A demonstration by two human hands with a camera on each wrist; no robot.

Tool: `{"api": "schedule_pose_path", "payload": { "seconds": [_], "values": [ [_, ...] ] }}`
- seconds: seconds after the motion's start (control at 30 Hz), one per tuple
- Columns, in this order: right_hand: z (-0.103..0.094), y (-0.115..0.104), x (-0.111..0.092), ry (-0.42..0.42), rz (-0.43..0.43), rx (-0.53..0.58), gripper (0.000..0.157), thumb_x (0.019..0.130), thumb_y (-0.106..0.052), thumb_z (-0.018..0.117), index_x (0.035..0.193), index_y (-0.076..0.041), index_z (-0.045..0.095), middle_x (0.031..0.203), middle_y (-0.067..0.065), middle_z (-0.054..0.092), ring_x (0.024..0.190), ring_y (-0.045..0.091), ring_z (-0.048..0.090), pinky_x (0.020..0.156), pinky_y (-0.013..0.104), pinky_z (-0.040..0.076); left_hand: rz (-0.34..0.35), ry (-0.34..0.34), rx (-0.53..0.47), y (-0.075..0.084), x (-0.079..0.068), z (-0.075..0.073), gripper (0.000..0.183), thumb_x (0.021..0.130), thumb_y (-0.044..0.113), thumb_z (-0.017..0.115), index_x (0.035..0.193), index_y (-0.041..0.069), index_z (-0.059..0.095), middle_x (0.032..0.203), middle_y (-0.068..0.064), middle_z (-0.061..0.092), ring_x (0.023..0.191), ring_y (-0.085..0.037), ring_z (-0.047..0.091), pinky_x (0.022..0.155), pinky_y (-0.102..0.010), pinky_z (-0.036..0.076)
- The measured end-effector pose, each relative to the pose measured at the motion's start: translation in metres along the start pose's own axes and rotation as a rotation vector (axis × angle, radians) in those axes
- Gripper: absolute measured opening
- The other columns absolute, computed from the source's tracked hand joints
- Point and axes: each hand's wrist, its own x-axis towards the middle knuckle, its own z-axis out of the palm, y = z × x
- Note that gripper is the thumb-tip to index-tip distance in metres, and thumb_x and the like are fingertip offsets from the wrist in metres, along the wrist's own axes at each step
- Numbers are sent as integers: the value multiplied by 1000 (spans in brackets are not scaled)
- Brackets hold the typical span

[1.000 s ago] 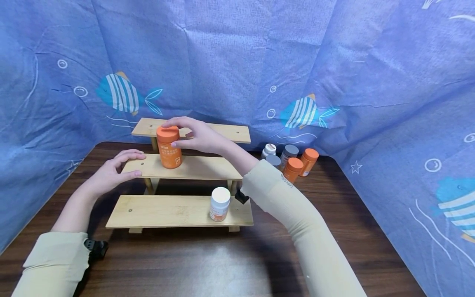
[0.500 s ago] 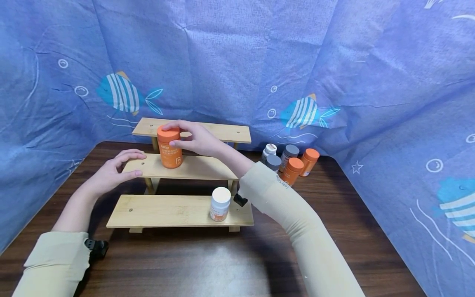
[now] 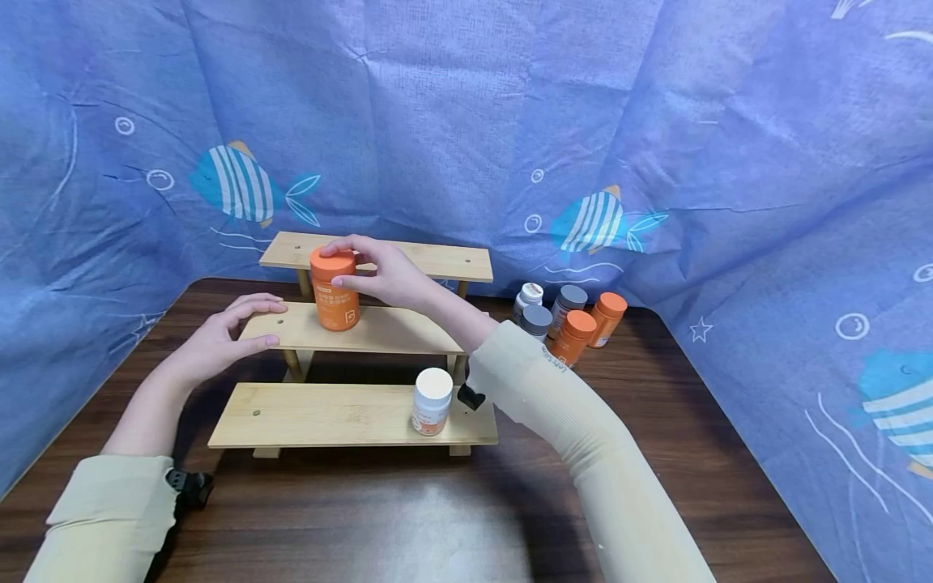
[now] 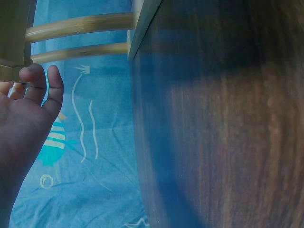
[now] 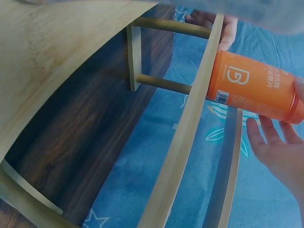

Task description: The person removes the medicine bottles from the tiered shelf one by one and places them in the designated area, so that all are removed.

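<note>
An orange pill bottle (image 3: pixel 336 306) with an orange lid stands upright on the middle board of a three-tier wooden shelf (image 3: pixel 394 328), towards its left end. My right hand (image 3: pixel 389 271) grips it around the lid, thumb in front and fingers over the top and behind. In the right wrist view, the base of the orange bottle (image 5: pixel 251 88) meets the board. The left end of that same board is held by my left hand (image 3: pixel 219 340), thumb at the front edge and fingers farther back. The left wrist view shows those fingertips (image 4: pixel 32 72) at the wood.
A white bottle (image 3: pixel 433 402) stands on the lowest board, right of its middle. Behind my right forearm, several bottles cluster on the dark table (image 3: pixel 700 453), including a grey-lidded one (image 3: pixel 569 304) and an orange one (image 3: pixel 608 316). A blue fish-print cloth (image 3: pixel 452 121) hangs behind.
The orange bottle has shifted very slightly to the right along the middle board, with my right hand on it. My left hand has stayed in place.
</note>
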Motion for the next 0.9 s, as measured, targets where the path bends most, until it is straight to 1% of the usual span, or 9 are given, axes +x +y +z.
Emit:
{"api": "schedule_pose_path", "payload": {
  "seconds": [0.07, 0.13, 0.17, 0.2, 0.27, 0.33, 0.4, 0.63, 0.9],
  "values": [
    [0, 0, -1, 7, 3, -5, 41, 89, -12, 66, 128, -7, 55, 132, 6, 54, 118, 16, 51, 96, 18, 40, 4, 1, -9, -1, 0, 0, 45, 87, 13, 68, 130, 12, 53, 139, 0, 39, 124, 0, 28, 99, -44, 26],
    [-1, 1, -1, 13, -3, -6, 41, 88, -14, 67, 127, -10, 55, 131, 2, 55, 117, 13, 51, 96, 18, 40, 10, 3, -21, -1, 0, -1, 45, 87, 12, 68, 129, 11, 53, 138, -1, 39, 124, 1, 28, 99, -53, 23],
    [-1, 2, -2, 16, -6, -5, 42, 88, -15, 67, 127, -11, 55, 131, 1, 55, 117, 11, 51, 95, 18, 40, 14, 5, -23, -1, 0, -1, 45, 87, 11, 68, 129, 11, 53, 138, -2, 39, 124, 1, 28, 100, -51, 23],
    [-1, 4, -2, 20, -11, -5, 42, 87, -16, 68, 127, -12, 56, 130, -1, 56, 116, 9, 50, 95, 18, 40, 18, 7, -24, -1, 1, -1, 45, 86, 11, 68, 129, 10, 53, 138, -1, 39, 124, 1, 28, 101, -47, 24],
    [-2, 5, -4, 23, -20, 1, 43, 87, -17, 69, 127, -14, 56, 130, -3, 55, 116, 7, 50, 95, 17, 40, 26, 12, -21, -1, 1, -1, 44, 87, 10, 68, 128, 10, 54, 137, -1, 40, 123, 2, 29, 100, -35, 25],
    [-4, 6, -6, 26, -20, 14, 43, 86, -18, 69, 127, -14, 56, 130, -3, 55, 116, 6, 49, 95, 15, 39, 33, 17, -14, -1, 1, -1, 44, 86, 10, 68, 128, 10, 54, 137, -1, 40, 122, 3, 29, 95, -24, 25],
    [-6, 6, -9, 32, -26, 22, 44, 86, -18, 70, 127, -13, 56, 130, -2, 55, 117, 7, 49, 95, 16, 39, 39, 19, -8, -2, 1, -1, 44, 86, 10, 68, 128, 10, 54, 137, 0, 41, 122, 3, 29, 91, -18, 25],
    [-15, 8, -21, 53, -4, 48, 44, 86, -19, 70, 127, -14, 57, 129, -3, 56, 112, 10, 52, 95, 23, 42, 51, 22, -1, -3, 0, 0, 44, 86, 9, 68, 128, 10, 54, 137, -1, 41, 122, 4, 30, 88, -12, 25],
    [-24, 15, -33, 65, 14, 59, 44, 86, -19, 70, 127, -14, 58, 128, -1, 56, 109, 12, 55, 92, 25, 45, 72, 22, -18, -4, -1, 2, 44, 87, 6, 67, 129, 8, 54, 137, -3, 40, 120, 2, 31, 85, -8, 29]
  ]
}}
